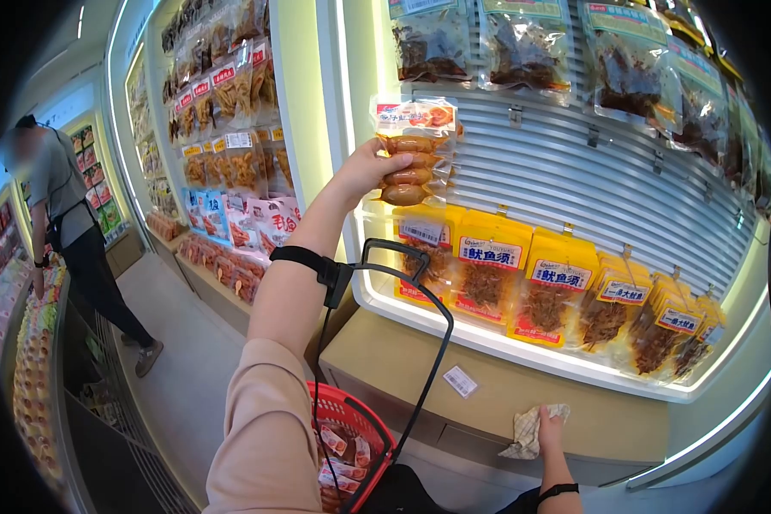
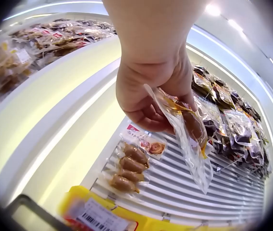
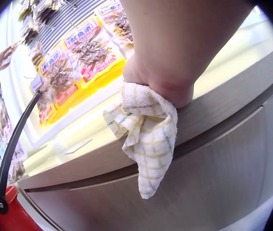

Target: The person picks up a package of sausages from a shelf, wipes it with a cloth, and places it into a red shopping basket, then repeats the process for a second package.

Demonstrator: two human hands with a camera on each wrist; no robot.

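Note:
My left hand (image 1: 370, 171), raised in front of the slatted wall, pinches a clear vacuum pack (image 1: 415, 193) of plump brown food pieces by its left side. The pack has a white and red printed label at its top. Another pack (image 2: 130, 166) of the same kind lies against the slats behind it in the left wrist view. Low on the right, my right hand (image 1: 553, 428) grips a checked cream cloth (image 1: 525, 433) at the front edge of the wooden ledge (image 1: 385, 360). Part of the cloth hangs down over that edge; the right fingers are mostly hidden in the right wrist view.
A red shopping basket (image 1: 373, 415) with several packs inside stands below my left arm, its black handle (image 1: 441, 368) raised beside the forearm. Yellow squid packs (image 1: 484, 265) hang along the lower wall. A white label (image 1: 460, 381) lies on the ledge. Another person (image 1: 73, 206) stands at the far left.

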